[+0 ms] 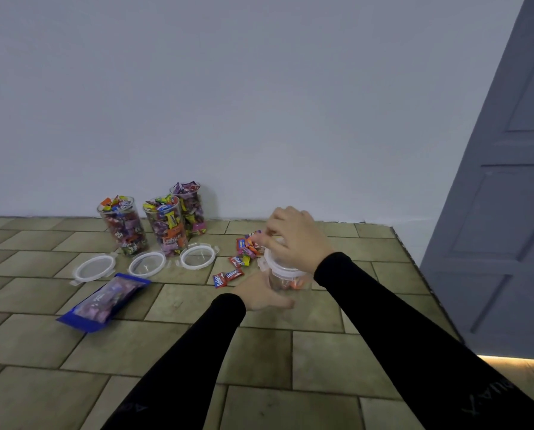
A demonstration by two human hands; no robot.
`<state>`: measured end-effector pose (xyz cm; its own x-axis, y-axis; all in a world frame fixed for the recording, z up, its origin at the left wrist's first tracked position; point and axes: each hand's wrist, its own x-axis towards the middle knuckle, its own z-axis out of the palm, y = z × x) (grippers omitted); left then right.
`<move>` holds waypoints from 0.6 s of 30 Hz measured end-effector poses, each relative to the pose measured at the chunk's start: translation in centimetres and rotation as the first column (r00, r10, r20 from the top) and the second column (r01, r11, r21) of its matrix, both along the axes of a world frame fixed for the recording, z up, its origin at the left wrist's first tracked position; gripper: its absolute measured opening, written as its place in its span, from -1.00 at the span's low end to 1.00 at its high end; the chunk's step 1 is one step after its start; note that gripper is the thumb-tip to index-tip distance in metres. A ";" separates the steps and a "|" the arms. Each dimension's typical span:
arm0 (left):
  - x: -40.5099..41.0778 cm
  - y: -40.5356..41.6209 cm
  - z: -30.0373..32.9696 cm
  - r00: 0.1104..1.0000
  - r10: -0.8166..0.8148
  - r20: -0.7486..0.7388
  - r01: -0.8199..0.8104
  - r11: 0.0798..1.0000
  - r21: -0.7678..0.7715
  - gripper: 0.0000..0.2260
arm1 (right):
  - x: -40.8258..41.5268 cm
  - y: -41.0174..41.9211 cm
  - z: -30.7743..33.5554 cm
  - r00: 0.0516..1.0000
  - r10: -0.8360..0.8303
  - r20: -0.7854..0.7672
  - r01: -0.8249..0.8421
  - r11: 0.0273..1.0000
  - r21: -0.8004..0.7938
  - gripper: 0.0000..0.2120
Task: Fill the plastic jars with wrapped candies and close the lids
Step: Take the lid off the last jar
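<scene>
Closing the near jar (285, 282) is the step in hand, by my reading. The left hand (261, 294) wraps round the jar's clear body low down and steadies it on the floor (259, 352), while the right hand (292, 240) sits on top, fingers curled over the white lid (278, 268). A few candies show through the jar's wall; how full it is I cannot tell. To do this well, keep the left grip firm so the jar does not tip or slide on the tiles, seat the lid level on the rim, then press each side tab down in turn until it catches. A wrapper caught under the rim would likely stop the seal, so check the edge before clipping.

Just left of the hands lie loose candies (239, 262), roughly ten, though the heap behind the right hand's fingers is too crowded to count surely. Farther left lies one blue bag (104, 301), flat on the floor. Beyond it sit three loose lids (95, 269), side by side, each just before a jar. Against the wall (259, 103) stand three open jars (166, 225), heaped to the brim with candies and not yet closed. That makes four jars and four lids in all. One door (507, 212) stands at the right.
</scene>
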<state>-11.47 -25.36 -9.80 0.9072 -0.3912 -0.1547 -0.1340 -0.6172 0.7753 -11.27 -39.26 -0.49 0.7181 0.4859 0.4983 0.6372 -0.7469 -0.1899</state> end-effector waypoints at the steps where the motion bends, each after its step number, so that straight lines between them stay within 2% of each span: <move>1: 0.1 0.1 -0.2 1.000 0.003 0.000 -0.003 1.000 -0.005 -0.48 | -0.3 -0.7 0.0 1.000 -0.018 -0.014 0.019 0.999 0.040 -0.40; 4: -0.1 0.0 -0.1 1.000 0.012 -0.003 -0.012 1.000 -0.026 -0.61 | -0.8 -2.6 -0.7 0.994 0.072 -0.080 -0.065 0.993 0.096 -0.47; 6: -0.3 -0.1 0.1 1.000 0.010 0.000 -0.010 0.998 -0.055 -0.64 | -1.0 -3.5 -1.3 0.989 0.149 -0.018 -0.146 0.982 0.123 -0.47; 10: -0.4 -0.1 0.1 1.000 0.013 -0.018 -0.015 0.990 -0.143 -0.49 | -0.8 -4.3 -2.7 0.971 0.233 0.061 -0.239 0.965 0.109 -0.51; 12: -0.5 -0.1 -0.1 1.000 0.012 -0.011 -0.013 0.984 -0.175 -0.36 | -0.9 -4.5 -2.9 0.968 0.239 0.076 -0.248 0.957 0.152 -0.56; 15: -0.5 -0.1 -0.5 0.999 0.037 -0.015 -0.039 0.978 -0.205 -0.15 | -1.2 -4.9 -2.6 0.983 0.181 -0.022 -0.164 0.931 0.328 -0.57; 18: -0.4 0.0 -0.8 0.998 0.053 -0.044 -0.062 0.973 -0.223 -0.10 | -1.6 -5.3 -2.2 0.997 0.027 -0.072 0.013 0.862 0.506 -0.58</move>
